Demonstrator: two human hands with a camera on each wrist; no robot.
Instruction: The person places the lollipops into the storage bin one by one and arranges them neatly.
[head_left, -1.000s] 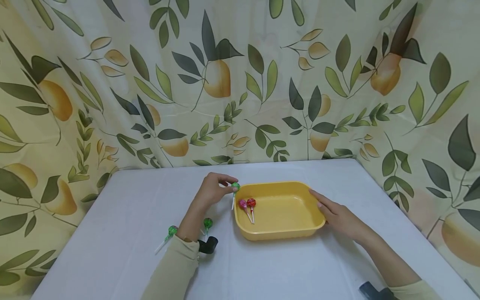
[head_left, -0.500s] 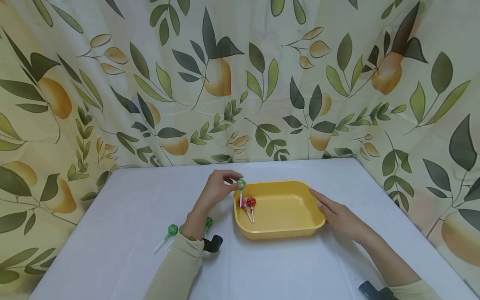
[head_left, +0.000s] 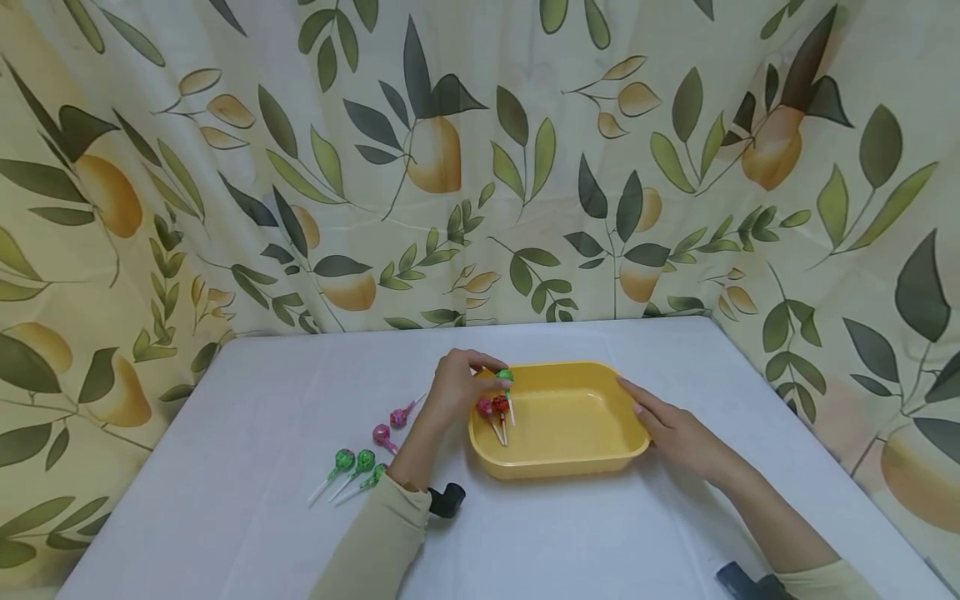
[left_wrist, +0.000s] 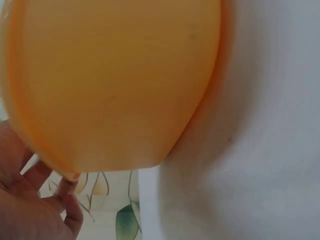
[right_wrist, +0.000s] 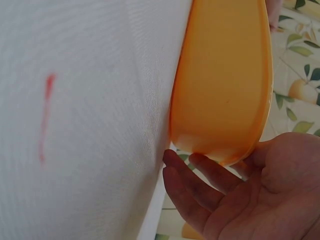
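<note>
My left hand (head_left: 461,383) pinches a green-wrapped lollipop (head_left: 505,376) over the left end of the yellow tray (head_left: 561,477), its stick pointing down. Inside the tray, a pink lollipop (head_left: 484,407) and a red lollipop (head_left: 500,404) lie side by side. At the tray's right end my right hand (head_left: 678,429) holds the wall, with thumb at the rim and fingers (right_wrist: 217,172) bent against the outside. In the left wrist view, my left hand (left_wrist: 35,200) is beside the tray's corner, and the lollipop is hidden.
Left of the tray, several lollipops lie on the white cloth: green ones (head_left: 345,459) nearer me and pink ones (head_left: 382,434) farther back, partly behind my left forearm. A patterned curtain (head_left: 450,250) hangs behind the table.
My left hand has carried the green lollipop rightward from outside the tray's left rim to over its inside. The left forearm now uncovers more lollipops on the cloth. My right hand stays put.
</note>
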